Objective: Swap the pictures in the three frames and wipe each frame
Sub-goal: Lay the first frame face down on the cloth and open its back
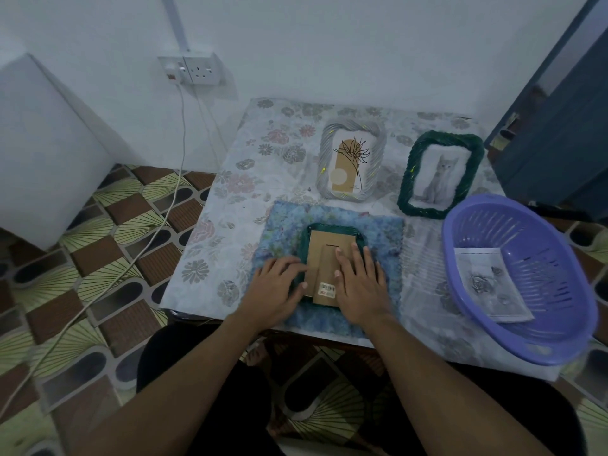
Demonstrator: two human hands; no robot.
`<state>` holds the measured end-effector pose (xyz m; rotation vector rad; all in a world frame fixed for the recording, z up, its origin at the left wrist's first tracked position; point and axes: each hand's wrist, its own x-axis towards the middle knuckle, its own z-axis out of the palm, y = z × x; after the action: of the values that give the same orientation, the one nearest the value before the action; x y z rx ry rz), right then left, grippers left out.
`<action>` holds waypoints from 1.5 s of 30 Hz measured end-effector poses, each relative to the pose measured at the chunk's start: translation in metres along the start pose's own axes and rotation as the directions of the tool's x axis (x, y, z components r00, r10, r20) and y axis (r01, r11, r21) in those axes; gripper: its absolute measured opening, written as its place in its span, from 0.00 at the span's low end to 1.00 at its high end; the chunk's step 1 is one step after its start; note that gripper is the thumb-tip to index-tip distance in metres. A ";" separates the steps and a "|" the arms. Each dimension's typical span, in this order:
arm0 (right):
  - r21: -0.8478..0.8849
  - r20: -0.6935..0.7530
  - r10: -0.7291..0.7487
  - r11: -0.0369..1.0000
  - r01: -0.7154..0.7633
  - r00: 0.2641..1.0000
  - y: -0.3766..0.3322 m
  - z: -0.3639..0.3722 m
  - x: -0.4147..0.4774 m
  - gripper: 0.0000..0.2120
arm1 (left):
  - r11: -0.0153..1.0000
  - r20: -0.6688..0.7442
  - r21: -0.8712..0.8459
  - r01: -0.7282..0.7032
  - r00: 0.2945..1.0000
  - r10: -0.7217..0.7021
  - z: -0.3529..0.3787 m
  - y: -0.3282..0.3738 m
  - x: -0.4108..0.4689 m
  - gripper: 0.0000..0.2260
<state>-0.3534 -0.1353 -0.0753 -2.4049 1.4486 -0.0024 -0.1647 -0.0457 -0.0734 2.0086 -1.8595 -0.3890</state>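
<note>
- Two bare forearms reach forward from the bottom of the view to a face-down frame, the landmark for every place below.
- Left hand [276,284]: rests on the frame's left edge, fingers loose and spread, gripping nothing; the thumb tip touches the backing board.
- Right hand [360,284]: lies flat on the right half of the backing, fingers straight and slightly apart, pressing rather than holding.
- Face-down frame [332,227]: rectangular, with a dark green ropelike rim and a plain brown cardboard back [320,248] bearing a barcode sticker [326,288] near its lower edge.
- Blue cloth [378,232]: fuzzy and mottled, spread under the frame.
- Grey frame [378,149]: beyond the face-down frame, twisted-rope rim, holding a line drawing of a plant on tan.
- Green frame [408,179]: beyond and to the right, twisted dark green rim, holding a picture of a pale cat.
- Purple basket [526,232]: right of the face-down frame, oval slotted plastic, containing a grey rose picture [487,281].
- Table [230,199]: covered in a floral sheet, beneath everything.
</note>
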 end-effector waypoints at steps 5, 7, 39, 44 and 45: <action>0.008 -0.004 0.005 1.000 -0.005 1.000 0.000 0.001 0.000 0.25 | 0.971 0.132 0.179 0.159 0.974 -0.184 0.011 0.015 0.010 0.33; 0.014 -0.004 0.004 1.000 -0.004 1.000 0.000 0.001 0.001 0.26 | 0.959 0.149 0.222 0.174 0.966 -0.210 0.015 0.015 0.011 0.34; 0.103 0.037 -0.063 0.993 0.059 0.997 0.039 0.001 -0.027 0.46 | 0.945 0.091 0.278 0.173 0.975 -0.205 0.020 0.015 0.009 0.29; 0.108 0.039 -0.049 0.993 0.044 0.998 0.036 -0.003 -0.028 0.40 | 0.945 0.091 0.279 0.171 0.975 -0.203 0.020 0.016 0.009 0.29; 0.109 0.040 -0.045 0.993 0.041 0.998 0.035 -0.004 -0.028 0.40 | 0.945 0.091 0.281 0.170 0.975 -0.202 0.020 0.015 0.009 0.28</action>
<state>-0.3975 -0.1271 -0.0769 -2.3341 1.3424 -0.0389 -0.1862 -0.0569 -0.0840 2.4055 -1.8843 -0.3244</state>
